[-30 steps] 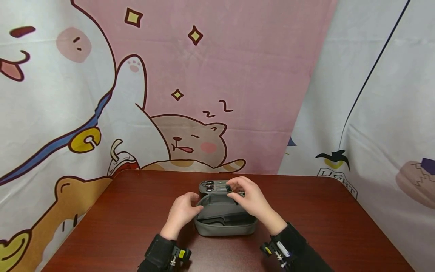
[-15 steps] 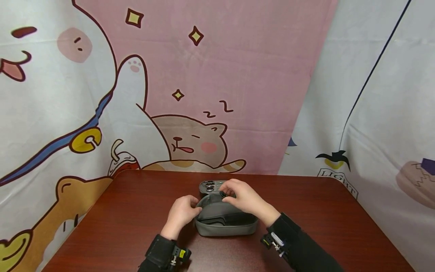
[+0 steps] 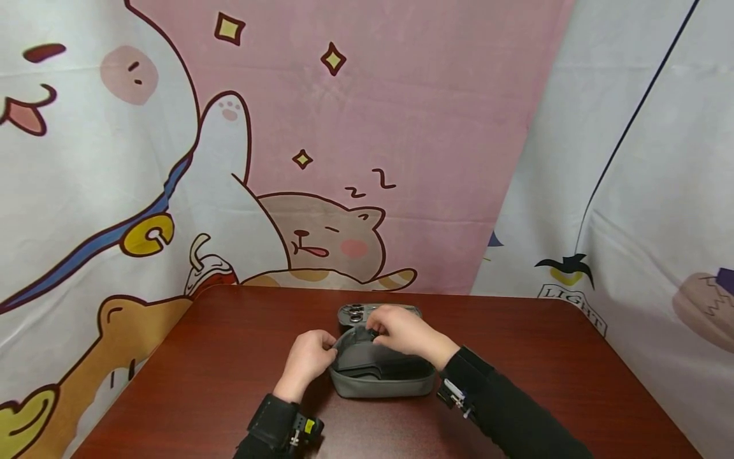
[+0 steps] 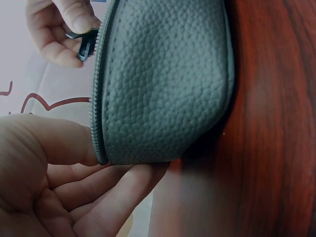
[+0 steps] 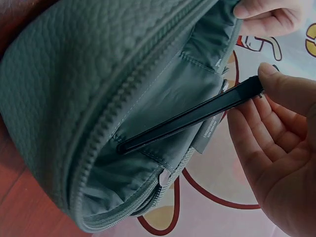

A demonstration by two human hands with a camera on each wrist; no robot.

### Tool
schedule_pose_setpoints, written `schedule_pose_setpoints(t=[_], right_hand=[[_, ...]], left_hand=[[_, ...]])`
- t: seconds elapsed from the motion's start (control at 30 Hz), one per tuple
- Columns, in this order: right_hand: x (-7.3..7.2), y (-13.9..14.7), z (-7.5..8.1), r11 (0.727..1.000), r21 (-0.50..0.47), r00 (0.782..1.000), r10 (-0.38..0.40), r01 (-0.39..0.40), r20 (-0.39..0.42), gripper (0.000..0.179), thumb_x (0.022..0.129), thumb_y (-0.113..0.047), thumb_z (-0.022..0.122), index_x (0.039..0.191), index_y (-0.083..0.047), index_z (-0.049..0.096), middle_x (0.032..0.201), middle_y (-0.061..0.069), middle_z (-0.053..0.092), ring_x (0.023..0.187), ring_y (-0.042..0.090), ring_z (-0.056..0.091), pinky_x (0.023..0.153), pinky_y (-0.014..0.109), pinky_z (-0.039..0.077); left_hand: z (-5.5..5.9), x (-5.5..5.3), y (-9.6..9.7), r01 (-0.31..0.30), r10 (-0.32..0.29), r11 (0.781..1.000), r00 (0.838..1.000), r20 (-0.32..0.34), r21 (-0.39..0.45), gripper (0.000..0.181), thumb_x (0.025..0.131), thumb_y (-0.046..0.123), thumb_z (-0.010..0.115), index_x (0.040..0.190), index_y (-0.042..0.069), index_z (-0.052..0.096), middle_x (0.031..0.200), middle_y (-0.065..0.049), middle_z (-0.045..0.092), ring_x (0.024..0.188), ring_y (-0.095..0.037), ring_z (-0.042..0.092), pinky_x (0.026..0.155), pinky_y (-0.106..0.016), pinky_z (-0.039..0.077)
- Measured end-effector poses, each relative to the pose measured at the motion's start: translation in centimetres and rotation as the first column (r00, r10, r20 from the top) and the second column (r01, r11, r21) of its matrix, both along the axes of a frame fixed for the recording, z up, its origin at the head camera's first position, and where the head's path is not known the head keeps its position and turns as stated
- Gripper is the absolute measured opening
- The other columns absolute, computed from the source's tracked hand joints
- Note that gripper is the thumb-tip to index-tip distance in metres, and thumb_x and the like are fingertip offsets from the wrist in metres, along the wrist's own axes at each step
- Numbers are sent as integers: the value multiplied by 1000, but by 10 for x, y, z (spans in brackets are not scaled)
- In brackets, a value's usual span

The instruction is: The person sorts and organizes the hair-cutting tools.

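Observation:
A grey-green zip pouch [image 3: 383, 386] in pebbled leather stands unzipped on the table. My left hand [image 3: 308, 358] pinches its left end, thumb at the zipped rim and fingers against the outside, as the left wrist view shows. Above the opening, my right hand [image 3: 406, 330] holds a long black hair clip [image 5: 192, 116] by its wide end between thumb and fingers. The clip's narrow tip points down into the pouch, over the dark green lining [image 5: 148, 108]. In the left wrist view, the wide end of the clip shows two short prongs.
Right behind the pouch lies a grey piece with a clear top and round shiny parts [image 3: 355, 312]; my right hand partly covers it. A metal zip pull [image 5: 164, 177] hangs at the rim. The brown table [image 3: 229, 382] ends at a cartoon-printed cloth.
My right hand has moved left with the hair clip, from the pouch's right half to above its far left part. My left hand has stayed at the left end.

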State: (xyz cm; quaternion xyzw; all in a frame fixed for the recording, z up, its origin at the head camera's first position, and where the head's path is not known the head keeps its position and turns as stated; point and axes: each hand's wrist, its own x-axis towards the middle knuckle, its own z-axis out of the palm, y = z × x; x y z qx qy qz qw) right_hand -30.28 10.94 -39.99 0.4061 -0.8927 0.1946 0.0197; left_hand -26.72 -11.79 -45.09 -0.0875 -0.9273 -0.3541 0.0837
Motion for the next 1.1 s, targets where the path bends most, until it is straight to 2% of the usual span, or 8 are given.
schedule_pose_setpoints(t=[0.27,0.6,0.8,1.1], right_hand=[[-5,-10,0,990,138,1000,-9,12,-22,22,85,-10,79,104,-6,70,92,2,62,83,15,59,75,30,51],[-5,-21,-12,964,260,998,-61,64,-21,23,83,-10,81,103,-9,70,91,-1,61,83,14,60,74,30,51],[-5,-20,-12,964,253,997,-75,75,-10,24,84,-8,79,107,-6,70,95,2,64,87,16,63,76,30,52],[-6,-12,-10,986,159,998,-62,58,20,26,87,-11,77,111,-6,70,103,5,67,91,19,65,78,32,53]], left_hand=[[0,0,-1,8,-8,1000,1000,0,-3,5,81,3,75,86,5,76,79,-2,69,66,-15,58,58,-33,48],[-2,0,-1,19,-20,1000,1000,-19,-6,6,81,2,75,86,4,75,79,-2,68,65,-16,58,58,-33,48],[-1,0,-1,23,-23,1000,1000,-2,-1,5,81,2,75,85,4,75,77,-1,68,65,-14,57,57,-33,48],[-1,-1,-1,24,-24,1000,1000,4,3,4,81,2,75,85,3,75,78,-2,68,65,-14,57,58,-33,48]])
